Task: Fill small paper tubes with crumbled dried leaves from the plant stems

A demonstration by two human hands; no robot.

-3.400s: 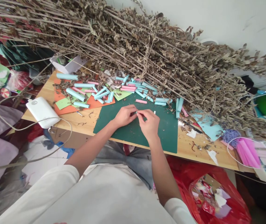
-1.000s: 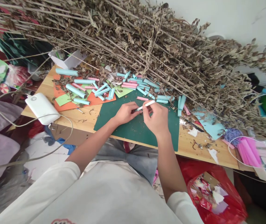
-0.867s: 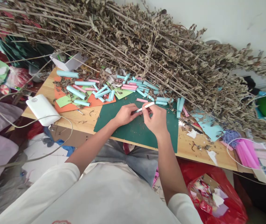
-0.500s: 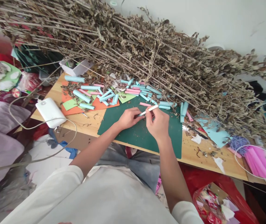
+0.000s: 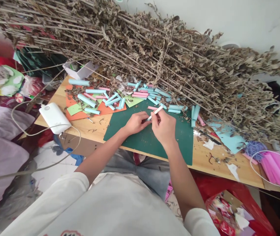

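Observation:
My left hand (image 5: 135,122) and my right hand (image 5: 164,126) meet over a dark green cutting mat (image 5: 179,141) on a wooden table (image 5: 95,126). Both pinch a thin white stick (image 5: 156,112), a rolled paper or pen, that slants up to the right. My left fingers grip its lower end, where a bit of light blue shows. My right fingers wrap its middle. Several light blue and pink paper rolls (image 5: 110,100) lie just beyond the mat on orange and green sheets.
A big heap of dry leafy branches (image 5: 154,55) covers the back of the table. A white power bank (image 5: 54,117) with a cable sits at the left edge. Pink strips (image 5: 274,164) and blue scraps (image 5: 228,139) lie at right. A red bag (image 5: 228,209) is below.
Earlier both hands pinched something small low on the mat. Now they hold the white stick, raised and slanting; the view has drifted slightly right and down.

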